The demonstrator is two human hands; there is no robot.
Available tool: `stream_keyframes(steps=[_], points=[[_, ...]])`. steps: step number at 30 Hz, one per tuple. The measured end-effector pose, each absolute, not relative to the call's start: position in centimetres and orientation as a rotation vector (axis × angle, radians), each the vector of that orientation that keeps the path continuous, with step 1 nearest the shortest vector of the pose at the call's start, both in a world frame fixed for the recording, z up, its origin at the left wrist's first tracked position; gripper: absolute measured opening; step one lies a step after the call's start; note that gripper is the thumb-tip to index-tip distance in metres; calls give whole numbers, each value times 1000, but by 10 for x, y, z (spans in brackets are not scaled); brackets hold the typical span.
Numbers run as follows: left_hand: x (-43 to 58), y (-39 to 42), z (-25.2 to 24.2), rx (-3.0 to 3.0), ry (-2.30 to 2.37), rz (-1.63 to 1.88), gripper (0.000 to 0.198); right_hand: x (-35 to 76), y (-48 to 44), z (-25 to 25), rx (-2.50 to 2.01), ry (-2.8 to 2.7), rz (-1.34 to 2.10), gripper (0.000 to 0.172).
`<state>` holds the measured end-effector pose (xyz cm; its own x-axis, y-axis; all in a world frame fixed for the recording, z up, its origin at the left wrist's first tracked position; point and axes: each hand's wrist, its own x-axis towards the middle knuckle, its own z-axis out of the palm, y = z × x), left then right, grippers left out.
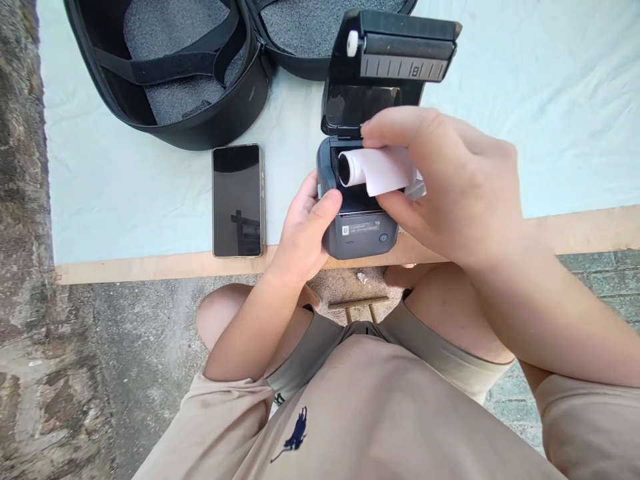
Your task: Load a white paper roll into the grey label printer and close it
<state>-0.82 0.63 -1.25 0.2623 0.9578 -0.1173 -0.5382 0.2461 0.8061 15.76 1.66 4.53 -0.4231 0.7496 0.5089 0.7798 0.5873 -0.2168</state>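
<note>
A small dark grey label printer (pixel 361 241) is at the table's front edge, its lid (pixel 390 47) swung up and back. My left hand (pixel 309 230) is wrapped round the printer's left side, thumb on the rim. Between the thumb and fingers of my right hand (pixel 463 180) is a white paper roll (pixel 383 168), partly unrolled, with a dark hollow core at its left end. The roll lies over the opening of the printer's compartment; my fingers hide its right end. How deep it sits in there I cannot tell.
A smartphone (pixel 238 201) lies face up left of the printer. Behind it stands an unzipped black case (pixel 220 120) with grey foam and a strap. A pale blue cloth (pixel 550 120) covers the table, whose wooden edge (pixel 165 265) runs above my knees.
</note>
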Motion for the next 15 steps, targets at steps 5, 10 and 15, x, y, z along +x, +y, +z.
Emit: stream_keyframes(steps=[5, 10, 15], points=[[-9, 5, -8, 726, 701, 1111, 34, 156, 21, 37, -1218, -2237, -193, 17], [-9, 5, -6, 720, 729, 1098, 32, 166, 26, 42, -1301, -2327, 138, 24], [-9, 5, -5, 719, 720, 1089, 31, 171, 26, 43, -1322, -2366, 80, 28]])
